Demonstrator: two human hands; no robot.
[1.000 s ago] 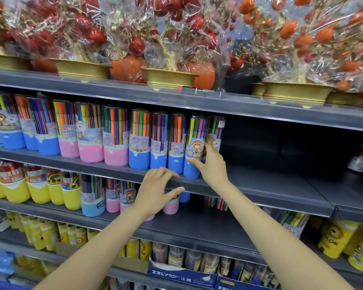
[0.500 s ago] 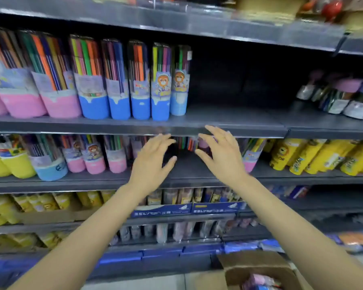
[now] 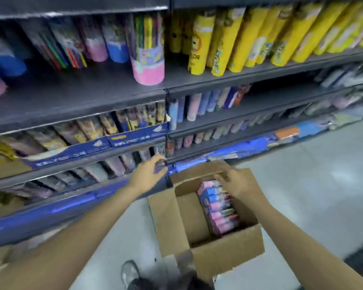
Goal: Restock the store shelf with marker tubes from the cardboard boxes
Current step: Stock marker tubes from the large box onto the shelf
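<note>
An open cardboard box point(image 3: 228, 250) stands on the floor below the shelves. Inside it lie several marker tubes point(image 3: 218, 208) with pink and blue ends, stacked on their sides. My right hand point(image 3: 239, 185) hovers over the top of that stack with its fingers spread, holding nothing. My left hand point(image 3: 148, 173) is in the air to the left of the box, in front of the lower shelves, fingers apart and empty. A pink-based marker tube point(image 3: 148, 59) stands upright on the dark shelf point(image 3: 78, 97) above, with more tubes behind it.
Yellow tubes point(image 3: 224, 45) fill the shelf to the right. Blue display cartons point(image 3: 134, 137) with small packs sit on the lower shelves. My shoe point(image 3: 130, 273) is on the grey floor point(image 3: 312, 195) left of the box. The picture is blurred by motion.
My view has dropped from the marker shelves to the floor. Both hands came down from the shelf edge, the right one now over the tubes in the box.
</note>
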